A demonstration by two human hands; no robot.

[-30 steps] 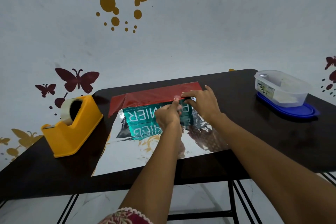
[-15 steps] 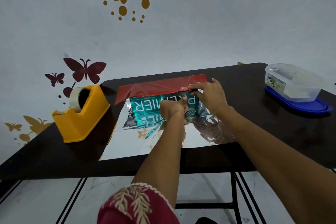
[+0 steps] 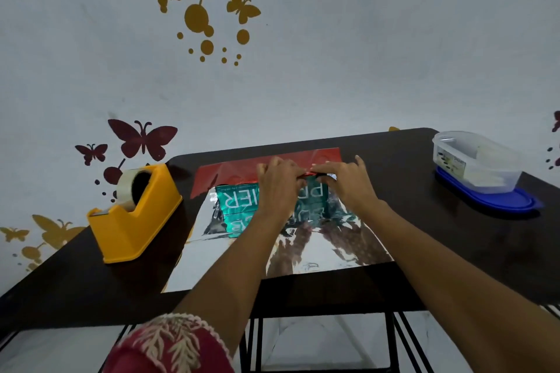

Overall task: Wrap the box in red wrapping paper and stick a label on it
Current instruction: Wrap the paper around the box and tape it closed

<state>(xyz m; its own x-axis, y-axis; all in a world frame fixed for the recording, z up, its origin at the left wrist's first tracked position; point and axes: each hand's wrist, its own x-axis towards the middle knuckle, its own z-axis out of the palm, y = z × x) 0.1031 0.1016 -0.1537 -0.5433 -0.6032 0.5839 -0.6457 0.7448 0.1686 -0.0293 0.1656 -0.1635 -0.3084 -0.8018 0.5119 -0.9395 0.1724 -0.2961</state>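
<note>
Hands: your left hand [image 3: 280,183] and right hand [image 3: 345,180] both pinch the far edge of the red wrapping paper [image 3: 236,166].
Where: the box [image 3: 239,201] lies under your hands (mostly bare).
Risk: ease either pinch and the slick paper could spring off the box.

It looked like a room in a home, set up for craft. The pale wall [image 3: 363,54] carried gold butterfly stickers [image 3: 241,4] and maroon ones [image 3: 142,139]. A dark worktop [image 3: 454,236] on thin metal legs [image 3: 391,339] stood on a marbled floor [image 3: 60,351], holding a yellow tape dispenser [image 3: 136,221] and a plastic food tub [image 3: 475,160].
</note>
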